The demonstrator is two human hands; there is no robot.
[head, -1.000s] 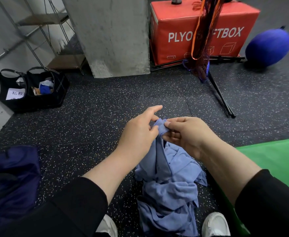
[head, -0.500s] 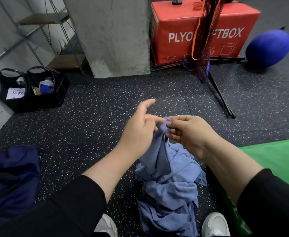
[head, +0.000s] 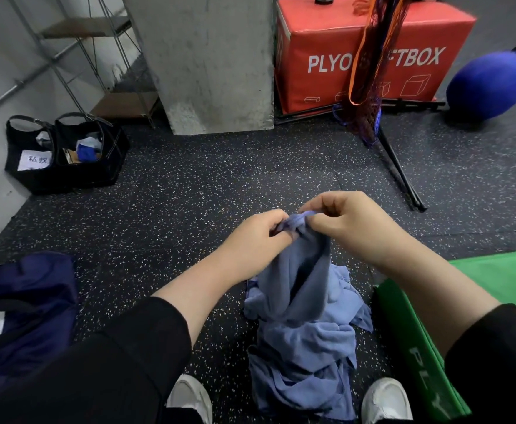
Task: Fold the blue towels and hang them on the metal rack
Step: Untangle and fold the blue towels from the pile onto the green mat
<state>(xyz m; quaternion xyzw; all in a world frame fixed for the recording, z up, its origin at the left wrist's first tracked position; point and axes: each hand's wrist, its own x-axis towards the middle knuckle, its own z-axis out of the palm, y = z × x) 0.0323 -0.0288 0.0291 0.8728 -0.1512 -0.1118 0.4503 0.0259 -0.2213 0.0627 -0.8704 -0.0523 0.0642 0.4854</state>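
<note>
At the near left edge lies a dark navy fabric bag [head: 21, 307] with a white label. Farther back on the left, against the wall, sits a black open tote bag [head: 64, 157] with small items inside, and behind it a thin metal wire rack [head: 97, 56] with wooden shelves stands beside a grey concrete pillar [head: 214, 62]. On the black speckled rubber floor [head: 174, 209] in the middle, the left hand [head: 256, 240] and the right hand [head: 351, 224] meet, fingers curled, each pinching the raised top edge of a blue cloth towel [head: 305, 270]. The towel hangs from that pinch down into a crumpled heap of blue towels [head: 302, 356] on the floor between two white shoes [head: 385, 399]. At far right are a red padded plyo box [head: 327, 81], a blue oval ball [head: 489, 84] and, nearer, a green mat [head: 501, 283].
</note>
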